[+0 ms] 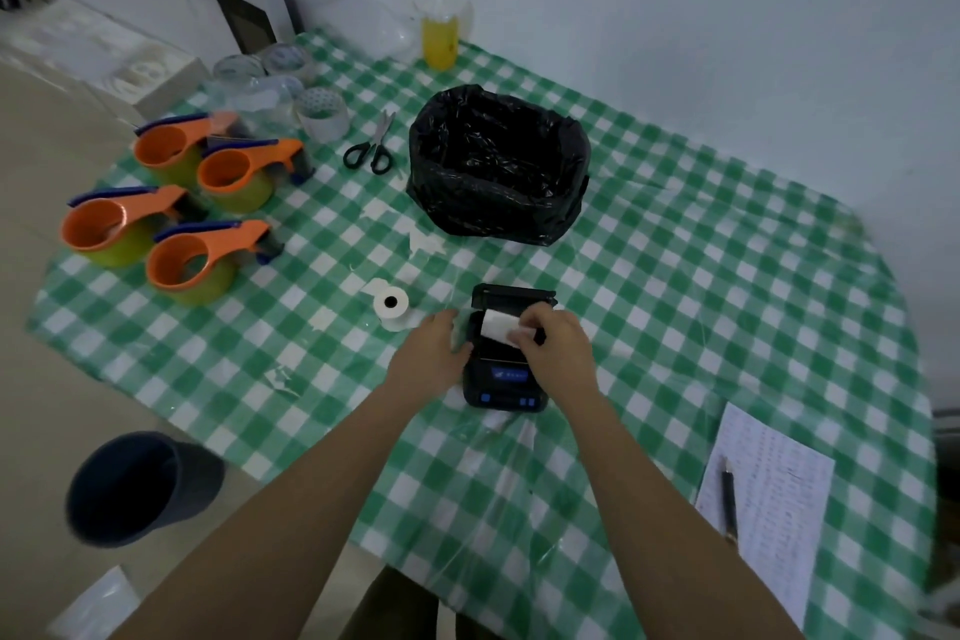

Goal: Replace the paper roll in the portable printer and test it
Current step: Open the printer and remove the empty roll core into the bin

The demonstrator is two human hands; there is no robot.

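Paper fills the open well of the portable printer (pixel 506 369), which lies on the green-and-white checked tablecloth (pixel 675 301) with its lid tipped back: a white roll (pixel 500 325) sits in the compartment. The right hand (pixel 553 343) is curled over that roll, its fingers pinching the roll's right end. The left hand (pixel 434 353) rests against the printer's left side, fingers loosely bent around the casing. A second paper roll (pixel 392 309) stands on end just left of the left hand, apart from the printer. Beyond the printer a bin lined with a black bag (pixel 498 161) stands open; its contents cannot be made out. A clear cup (pixel 440 34) by the wall holds yellow liquid and a straw. Four orange tape dispensers (pixel 171 208) are grouped at the left, with scissors (pixel 371 146) and rolls of clear tape (pixel 291 88) near them. A printed sheet (pixel 774 499) with a pen (pixel 729 496) on it lies at the right; its text is too blurred to read, as is the blue label on the printer's face. A dark bucket (pixel 132 489) stands on the floor.
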